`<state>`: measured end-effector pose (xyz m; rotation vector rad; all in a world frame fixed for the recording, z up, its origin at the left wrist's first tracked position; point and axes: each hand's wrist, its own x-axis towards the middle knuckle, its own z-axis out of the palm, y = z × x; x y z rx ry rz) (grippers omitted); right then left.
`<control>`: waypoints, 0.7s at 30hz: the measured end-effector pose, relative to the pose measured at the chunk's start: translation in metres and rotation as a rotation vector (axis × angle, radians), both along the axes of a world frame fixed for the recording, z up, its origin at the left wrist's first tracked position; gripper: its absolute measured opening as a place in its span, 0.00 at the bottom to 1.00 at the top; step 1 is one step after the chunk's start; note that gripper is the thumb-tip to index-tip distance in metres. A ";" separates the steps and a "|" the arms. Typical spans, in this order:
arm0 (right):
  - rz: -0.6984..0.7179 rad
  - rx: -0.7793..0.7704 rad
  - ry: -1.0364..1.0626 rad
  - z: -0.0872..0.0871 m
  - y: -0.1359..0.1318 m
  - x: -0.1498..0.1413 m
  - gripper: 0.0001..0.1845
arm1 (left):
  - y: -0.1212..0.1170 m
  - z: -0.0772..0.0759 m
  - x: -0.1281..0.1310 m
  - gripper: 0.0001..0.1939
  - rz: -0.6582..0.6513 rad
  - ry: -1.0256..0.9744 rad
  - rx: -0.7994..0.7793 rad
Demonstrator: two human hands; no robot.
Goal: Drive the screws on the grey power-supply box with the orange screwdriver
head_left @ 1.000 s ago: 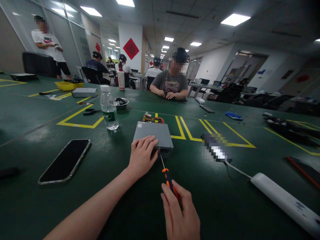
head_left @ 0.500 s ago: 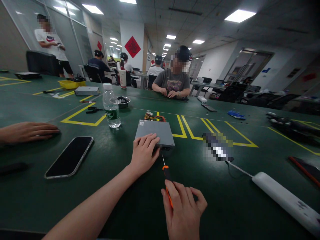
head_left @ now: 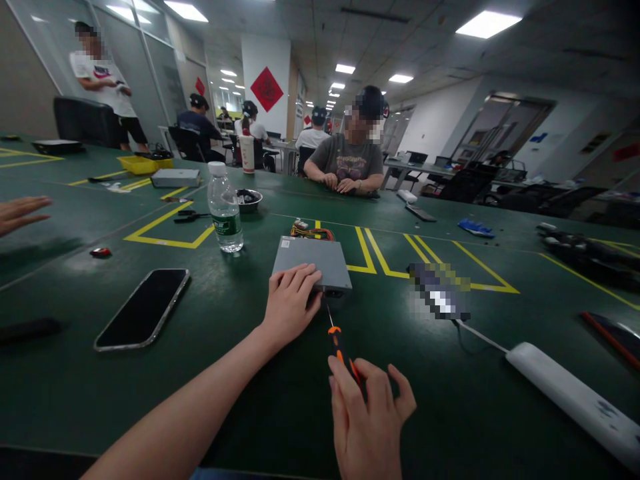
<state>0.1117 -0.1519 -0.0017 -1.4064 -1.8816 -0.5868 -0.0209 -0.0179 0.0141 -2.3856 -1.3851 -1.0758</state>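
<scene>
A grey metal computer power supply lies on the green table with its cable bundle at the far side. My left hand grips its near left corner, fingers over the top and thumb at the front face. The orange-and-black screwdriver is held by its handle in my right hand, between thumb and fingers. Its thin shaft points away from me, and the tip reaches the near face of the power supply beside my left thumb. Whether the tip sits in a screw cannot be made out.
A water bottle and a metal bowl stand behind left, a phone lies left. At right are a white power strip and a pixelated device. Another person's hand hovers at far left; a person sits opposite.
The other person's hand at the left has lifted and drawn back, uncovering a small red object. My right hand's fingers have shifted on the screwdriver handle; my left hand stays on the power supply.
</scene>
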 end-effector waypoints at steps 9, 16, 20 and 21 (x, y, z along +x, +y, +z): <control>0.046 -0.016 0.033 0.003 0.002 -0.003 0.10 | 0.000 0.000 0.000 0.15 0.000 -0.008 -0.001; 0.011 -0.024 0.126 0.008 0.006 -0.008 0.09 | 0.000 -0.001 0.000 0.15 0.003 -0.014 -0.001; -0.008 -0.053 0.087 0.004 0.006 -0.006 0.11 | 0.000 0.000 -0.001 0.15 0.002 -0.005 0.000; -0.002 -0.040 0.077 0.003 0.006 -0.006 0.11 | 0.000 0.000 0.000 0.15 0.003 -0.006 -0.001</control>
